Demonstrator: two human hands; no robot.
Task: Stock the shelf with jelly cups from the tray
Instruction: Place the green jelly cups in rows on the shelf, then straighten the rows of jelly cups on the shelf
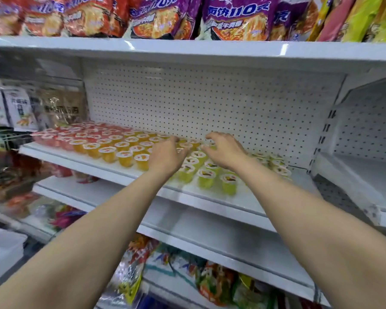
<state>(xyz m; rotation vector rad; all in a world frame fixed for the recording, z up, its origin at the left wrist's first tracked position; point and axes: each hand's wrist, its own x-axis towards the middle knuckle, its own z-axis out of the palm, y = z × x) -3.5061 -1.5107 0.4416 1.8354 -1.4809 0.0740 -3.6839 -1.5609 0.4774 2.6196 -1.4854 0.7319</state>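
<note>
White metal shelf [112, 169] carries the jelly cups in rows: red cups [54, 139] toward its left end, orange cups [120, 150] in the middle, green cups [206, 175] right of centre, and a few pale cups [276, 165] beyond them. Along the front edge a bare strip of shelf runs ahead of the front row, and the right end of the shelf past the pale cups is bare up to the upright. The pegboard back wall [198, 101] stands open above the cups, up to the shelf of noodle packets [165, 16] overhead.

My left hand [165, 156] reaches in over the seam between orange and green cups, fingers curled down among the back rows; I cannot tell whether they grip a cup. My right hand [224, 150] hovers just beside it over the green cups, fingers spread and bent; whether it grips a cup is hidden from me.

Below, another white shelf [210, 237] juts out, with snack bags [212, 279] under it.
</note>
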